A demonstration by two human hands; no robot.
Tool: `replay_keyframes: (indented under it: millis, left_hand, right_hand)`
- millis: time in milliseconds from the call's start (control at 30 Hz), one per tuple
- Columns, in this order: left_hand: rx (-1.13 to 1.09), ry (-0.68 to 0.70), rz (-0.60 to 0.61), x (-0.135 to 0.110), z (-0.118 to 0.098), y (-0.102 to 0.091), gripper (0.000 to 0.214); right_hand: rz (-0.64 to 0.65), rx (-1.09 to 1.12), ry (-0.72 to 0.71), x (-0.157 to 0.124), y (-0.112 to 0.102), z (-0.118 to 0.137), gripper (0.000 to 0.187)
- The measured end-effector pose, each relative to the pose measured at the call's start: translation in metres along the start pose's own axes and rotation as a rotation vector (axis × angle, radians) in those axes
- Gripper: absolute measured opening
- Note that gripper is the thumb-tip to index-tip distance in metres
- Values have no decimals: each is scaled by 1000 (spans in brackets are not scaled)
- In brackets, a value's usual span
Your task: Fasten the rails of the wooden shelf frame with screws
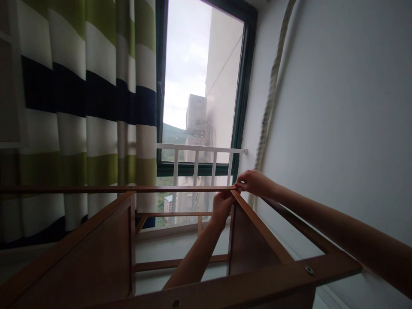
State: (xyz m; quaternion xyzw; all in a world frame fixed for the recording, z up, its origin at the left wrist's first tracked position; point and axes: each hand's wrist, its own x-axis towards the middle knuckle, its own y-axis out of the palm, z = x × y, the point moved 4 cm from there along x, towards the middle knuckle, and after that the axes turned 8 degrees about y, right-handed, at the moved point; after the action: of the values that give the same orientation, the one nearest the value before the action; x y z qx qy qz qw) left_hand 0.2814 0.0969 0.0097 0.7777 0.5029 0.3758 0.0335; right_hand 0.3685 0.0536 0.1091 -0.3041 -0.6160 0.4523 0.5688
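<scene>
2 hands grip the far right corner of a wooden frame (180, 274): left hand (222, 206) under the rail (128, 188), right hand (254, 182) pinching its end.

Two bare forearms are showing here, and nothing is covering either of them as far as the edges of the picture: no sleeve, no cuff. The left hand (222, 205) is showing no glove, no ring, no band at the wrist. The right hand (255, 182) is looking just as plain, fingers uncovered, wrist bare, no watch. Both arms are appearing slim and smooth, the near stretch of the right one blurring at the picture's right edge.
</scene>
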Motion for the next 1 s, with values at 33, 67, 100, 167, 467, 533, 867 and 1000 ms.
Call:
replay_keyframes:
  millis: [33,67,100,167,467,533,867,1000]
  left_hand:
    - [2,4,2,0,0,0,29]
    - [5,8,5,0,1,0,29]
    - [9,12,10,0,1,0,29]
    - [17,21,18,-1,1,0,28]
    - [-6,84,61,3,14,-3,25]
    - [-3,86,67,3,13,-3,24]
    - [-72,62,60,2,14,1,24]
    - [-123,58,51,-1,10,4,33]
  right_hand:
    - [-9,2,4,0,-1,0,22]
    - [-21,9,13,1,-3,-1,19]
    - [-34,23,27,1,-5,-2,15]
    - [-60,69,65,1,-8,-4,19]
    - [-35,351,168,13,-15,-6,63]
    - [1,399,195,17,-15,-7,62]
    - [12,441,226,25,-11,-4,46]
    - [-45,381,207,27,-17,-9,45]
